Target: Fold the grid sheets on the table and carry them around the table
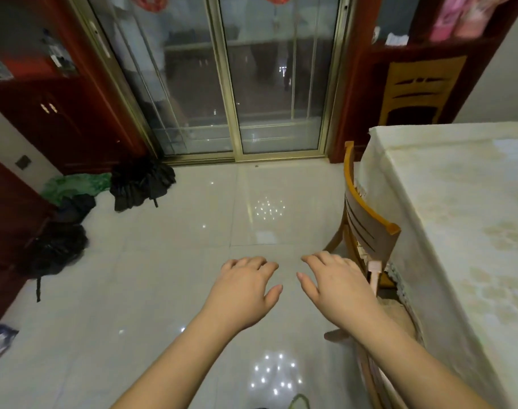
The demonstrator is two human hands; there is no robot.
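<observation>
My left hand and my right hand are stretched out in front of me over the tiled floor, palms down, side by side and a little apart. Their fingers are relaxed and hold nothing. The table, covered with a cream patterned cloth, stands to my right. No grid sheet shows in the view.
A wooden chair is pushed against the table's left side, close to my right hand; another chair stands at the far end. Sliding glass doors lie ahead. Dark bags and green cloth lie on the floor by the red cabinets.
</observation>
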